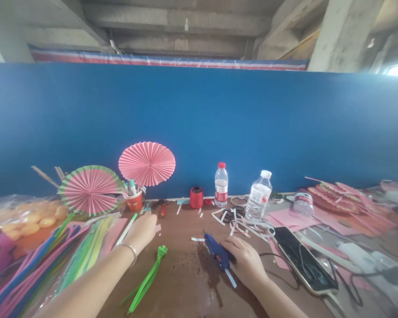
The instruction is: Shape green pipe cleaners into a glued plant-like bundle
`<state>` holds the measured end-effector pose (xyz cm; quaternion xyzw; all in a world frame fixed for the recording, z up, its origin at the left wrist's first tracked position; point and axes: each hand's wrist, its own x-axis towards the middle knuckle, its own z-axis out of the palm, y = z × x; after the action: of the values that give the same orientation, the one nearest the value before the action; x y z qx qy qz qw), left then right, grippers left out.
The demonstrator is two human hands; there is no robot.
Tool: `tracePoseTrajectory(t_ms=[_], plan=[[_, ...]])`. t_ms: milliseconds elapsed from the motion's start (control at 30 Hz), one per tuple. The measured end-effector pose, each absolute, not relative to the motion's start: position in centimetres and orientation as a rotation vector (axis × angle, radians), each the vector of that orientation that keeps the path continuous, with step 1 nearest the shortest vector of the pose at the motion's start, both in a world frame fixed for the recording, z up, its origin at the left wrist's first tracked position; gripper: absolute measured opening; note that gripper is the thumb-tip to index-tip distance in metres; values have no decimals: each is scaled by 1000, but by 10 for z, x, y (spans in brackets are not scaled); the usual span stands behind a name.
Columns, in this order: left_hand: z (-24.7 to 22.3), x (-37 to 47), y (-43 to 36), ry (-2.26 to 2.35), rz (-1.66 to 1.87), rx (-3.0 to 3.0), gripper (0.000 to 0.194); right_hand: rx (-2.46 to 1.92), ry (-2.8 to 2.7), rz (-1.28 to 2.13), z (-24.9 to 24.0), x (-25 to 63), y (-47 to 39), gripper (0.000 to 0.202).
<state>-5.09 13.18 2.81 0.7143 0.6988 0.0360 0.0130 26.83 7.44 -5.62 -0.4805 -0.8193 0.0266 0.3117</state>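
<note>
My right hand (244, 258) is closed on a blue hot glue gun (216, 251) low over the brown table; a pale glue stick pokes out of its rear end. My left hand (145, 230), with a bangle at the wrist, reaches forward over the table. Its fingers are mostly hidden behind the back of the hand, so any hold is not visible. Just beyond it are a small red-handled tool (163, 210) and dark scissors (157, 203). A knotted bundle of green pipe cleaners (149, 278) lies between my arms.
Pink pleated paper fans (147, 164) stand by an orange cup (134, 201) of pens. Ahead are a red thread spool (196, 198) and water bottles (258, 196). Rightward lie a phone (303, 258), cables and paper strips. Bagged pipe cleaners (82, 260) cover the left. A blue partition (199, 119) closes the back.
</note>
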Motion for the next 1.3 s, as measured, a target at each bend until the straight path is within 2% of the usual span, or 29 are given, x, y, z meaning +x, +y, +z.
tracePoseTrajectory(t_ms=[300, 467, 633, 767, 967, 1100, 1300], plan=[[32, -35, 115, 2004, 10, 2262, 17, -1356, -2137, 60, -57, 270, 76, 45], [31, -32, 90, 1988, -31, 2177, 37, -1360, -2162, 76, -56, 271, 76, 46], [27, -32, 61, 2067, -93, 2089, 26, -1335, -2121, 108, -62, 272, 79, 37], [23, -36, 51, 2087, -69, 2097, 18, -1163, -2026, 334, -59, 271, 76, 28], [23, -42, 36, 2118, 27, 2145, 23, -1284, -1576, 725, -57, 269, 73, 23], [22, -44, 20, 2133, 18, 2154, 22, -1220, -1472, 918, -59, 268, 75, 18], [16, -45, 10, 2152, 3, 2160, 23, -1101, -1368, 1090, -56, 266, 72, 23]])
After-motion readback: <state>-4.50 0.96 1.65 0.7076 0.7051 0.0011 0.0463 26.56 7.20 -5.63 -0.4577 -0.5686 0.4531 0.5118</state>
